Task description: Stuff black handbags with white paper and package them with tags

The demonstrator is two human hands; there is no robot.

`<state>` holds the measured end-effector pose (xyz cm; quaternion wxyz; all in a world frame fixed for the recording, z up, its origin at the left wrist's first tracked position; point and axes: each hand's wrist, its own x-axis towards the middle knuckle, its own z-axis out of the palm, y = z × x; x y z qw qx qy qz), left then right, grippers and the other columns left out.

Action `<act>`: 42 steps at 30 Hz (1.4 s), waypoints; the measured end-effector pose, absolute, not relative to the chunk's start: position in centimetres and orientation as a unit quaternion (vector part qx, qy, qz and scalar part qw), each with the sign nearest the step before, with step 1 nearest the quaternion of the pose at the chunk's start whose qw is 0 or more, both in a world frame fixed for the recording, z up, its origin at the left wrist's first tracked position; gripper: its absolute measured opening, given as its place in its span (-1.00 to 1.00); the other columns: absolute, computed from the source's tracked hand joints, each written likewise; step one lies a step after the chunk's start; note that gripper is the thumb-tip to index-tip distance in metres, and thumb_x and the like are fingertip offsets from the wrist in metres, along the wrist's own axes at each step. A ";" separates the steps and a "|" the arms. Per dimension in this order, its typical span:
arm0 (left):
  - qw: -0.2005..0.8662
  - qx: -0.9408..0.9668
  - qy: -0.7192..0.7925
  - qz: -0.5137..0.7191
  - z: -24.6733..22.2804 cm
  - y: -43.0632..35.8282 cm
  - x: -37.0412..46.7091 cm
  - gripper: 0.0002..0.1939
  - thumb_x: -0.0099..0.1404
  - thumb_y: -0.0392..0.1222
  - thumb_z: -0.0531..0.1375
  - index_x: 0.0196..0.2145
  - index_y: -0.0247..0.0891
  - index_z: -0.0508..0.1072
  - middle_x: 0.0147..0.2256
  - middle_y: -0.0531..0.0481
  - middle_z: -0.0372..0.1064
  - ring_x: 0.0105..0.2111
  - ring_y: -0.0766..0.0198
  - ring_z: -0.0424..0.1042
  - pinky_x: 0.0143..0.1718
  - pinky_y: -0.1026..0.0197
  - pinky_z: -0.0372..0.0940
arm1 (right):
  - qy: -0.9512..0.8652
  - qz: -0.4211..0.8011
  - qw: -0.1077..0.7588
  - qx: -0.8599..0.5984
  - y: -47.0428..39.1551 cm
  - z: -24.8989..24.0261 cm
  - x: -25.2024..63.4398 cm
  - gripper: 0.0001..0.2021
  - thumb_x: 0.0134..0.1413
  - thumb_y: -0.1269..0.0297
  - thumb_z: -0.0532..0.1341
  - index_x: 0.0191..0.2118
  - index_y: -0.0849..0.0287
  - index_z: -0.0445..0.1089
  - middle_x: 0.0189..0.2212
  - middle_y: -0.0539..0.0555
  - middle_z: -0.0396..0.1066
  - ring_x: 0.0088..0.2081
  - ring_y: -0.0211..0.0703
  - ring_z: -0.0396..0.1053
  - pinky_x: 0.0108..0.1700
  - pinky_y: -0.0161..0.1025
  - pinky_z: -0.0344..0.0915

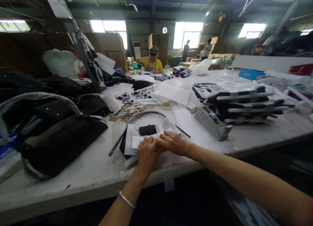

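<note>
White worktable (85,167), front edge (73,199) below forearms (225,162); tape dispenser (210,122) apart from handbag (147,130); left hand (147,152), right hand (174,143): fingers together, clamped on white padding strip (135,142).

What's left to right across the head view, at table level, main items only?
Large black bag with plastic-wrapped arched handle → smaller black bag partly covered in white sheeting → grey angular tape dispenser → blue rectangular box → dark red rectangular panel.
</note>
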<state>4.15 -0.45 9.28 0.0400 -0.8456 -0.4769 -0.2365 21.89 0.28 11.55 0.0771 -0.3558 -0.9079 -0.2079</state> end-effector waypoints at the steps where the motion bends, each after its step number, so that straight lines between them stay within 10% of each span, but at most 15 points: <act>1: 0.045 -0.844 -0.481 -0.235 9.2 -0.4 4.2 -0.69 0.40 0.11 0.10 -0.16 -0.12 0.49 -0.26 -0.02 0.40 -0.19 0.09 0.32 -0.20 0.06 0.17 | -0.906 -0.207 0.067 -0.363 0.4 11.7 21.7 -0.83 0.37 0.38 0.03 -0.16 0.18 0.37 -0.32 0.12 0.40 -0.29 -0.07 0.29 -0.31 -0.17 0.20; 11: 0.106 -0.850 -0.458 -0.238 7.7 -0.8 4.3 -0.73 0.41 -0.14 0.13 0.05 -0.08 0.40 -0.21 -0.03 0.42 -0.15 0.05 0.31 -0.13 0.02 0.17 | -0.902 -0.069 0.226 -0.361 -5.3 12.4 24.0 -0.85 0.29 0.33 0.14 -0.08 0.18 0.39 -0.16 0.12 0.47 -0.09 -0.07 0.37 0.02 -0.09 0.30; 18: 0.092 -0.851 -0.452 -0.250 7.9 -0.8 4.1 -0.70 0.35 -0.20 0.20 0.03 -0.08 0.40 -0.10 -0.03 0.44 -0.09 0.06 0.34 -0.06 0.01 0.20 | -0.902 -0.138 0.190 -0.363 -10.6 4.5 24.4 -0.52 0.25 0.55 0.04 0.25 0.14 0.24 0.24 0.13 0.29 0.30 0.04 0.13 0.28 0.10 0.15; 29: 0.122 -0.859 -0.371 -0.330 6.7 0.3 3.8 -0.75 0.37 -0.27 0.19 -0.01 -0.13 0.44 0.03 0.02 0.48 0.13 0.06 0.33 0.11 -0.03 0.19 | -0.834 0.067 0.424 -0.345 -7.6 4.5 22.8 -0.75 0.28 0.46 0.06 -0.07 0.16 0.44 -0.18 0.14 0.56 -0.09 -0.11 0.51 0.05 -0.12 0.44; 42: 0.088 -0.861 -0.358 -0.350 6.4 -0.3 3.8 -0.73 0.39 -0.34 0.12 0.02 -0.20 0.42 -0.01 -0.03 0.49 0.05 0.12 0.39 0.09 0.00 0.19 | -0.888 0.037 0.333 -0.316 -5.4 12.3 21.9 -0.77 0.29 0.49 0.03 -0.16 0.19 0.43 -0.28 0.14 0.53 -0.19 -0.08 0.46 -0.04 -0.11 0.33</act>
